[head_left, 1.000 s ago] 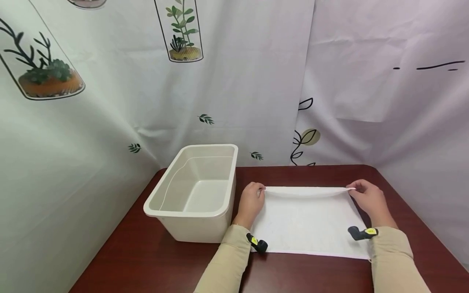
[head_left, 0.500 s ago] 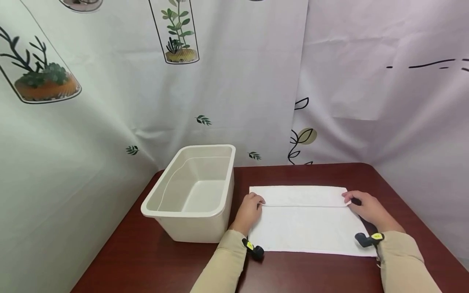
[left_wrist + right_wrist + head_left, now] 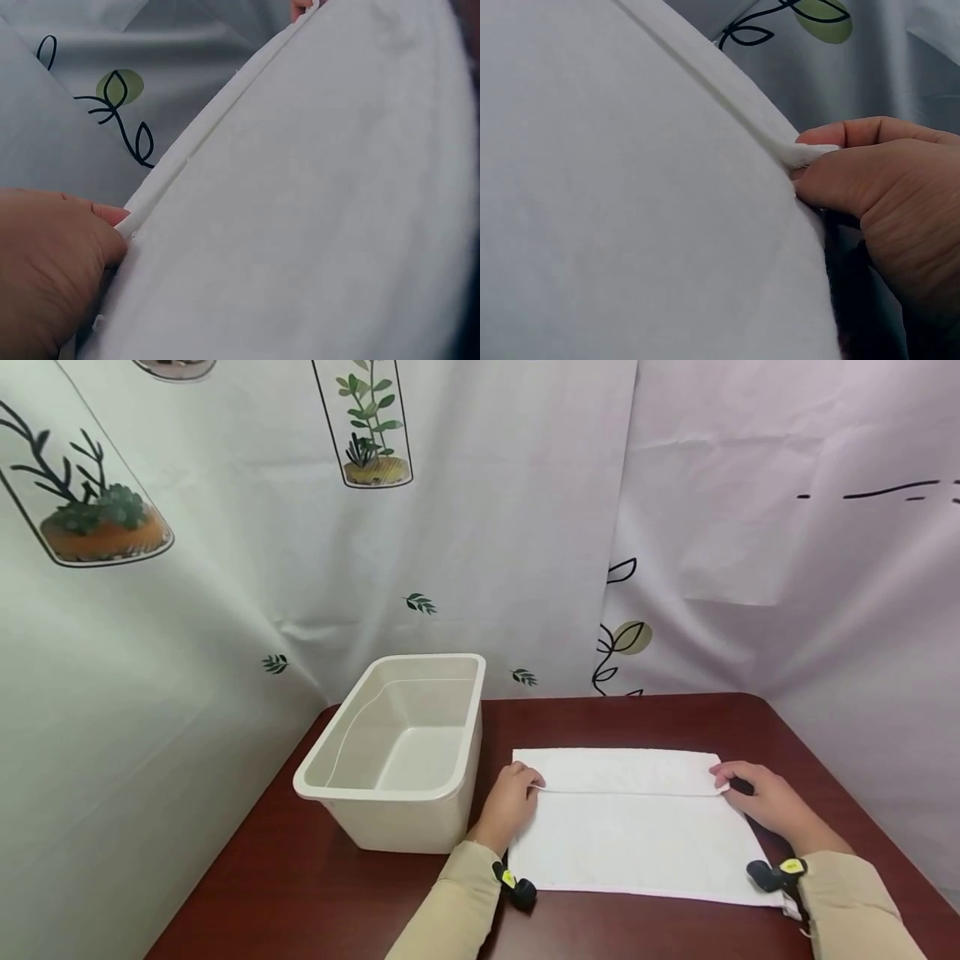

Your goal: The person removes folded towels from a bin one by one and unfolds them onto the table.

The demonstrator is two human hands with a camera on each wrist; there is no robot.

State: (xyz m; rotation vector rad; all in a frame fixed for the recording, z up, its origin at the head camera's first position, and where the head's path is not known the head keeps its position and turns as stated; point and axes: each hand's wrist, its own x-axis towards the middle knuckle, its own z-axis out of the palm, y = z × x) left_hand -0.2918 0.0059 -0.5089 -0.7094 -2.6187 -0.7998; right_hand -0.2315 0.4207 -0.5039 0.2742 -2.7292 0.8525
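Note:
A white towel [image 3: 637,843] lies on the table with its far part folded toward the person as a flat strip. My left hand [image 3: 512,802] pinches the left end of the folded edge; in the left wrist view the thumb and fingers of the left hand [image 3: 56,262] close on that corner. At the other end of the same edge, my right hand [image 3: 768,802] pinches the right corner. The right wrist view shows the towel [image 3: 667,195] edge between thumb and fingertips of the right hand [image 3: 885,172].
A cream plastic tub [image 3: 457,814] with nothing in it stands left of the towel, close to the left forearm. The dark red-brown table [image 3: 315,877] ends at a rounded far edge. Behind it hangs a white curtain [image 3: 510,527] with plant prints.
Both hands have drawn the towel's far edge toward the person and laid it down as a folded strip. In the last half second, hands and towel have shifted slightly nearer.

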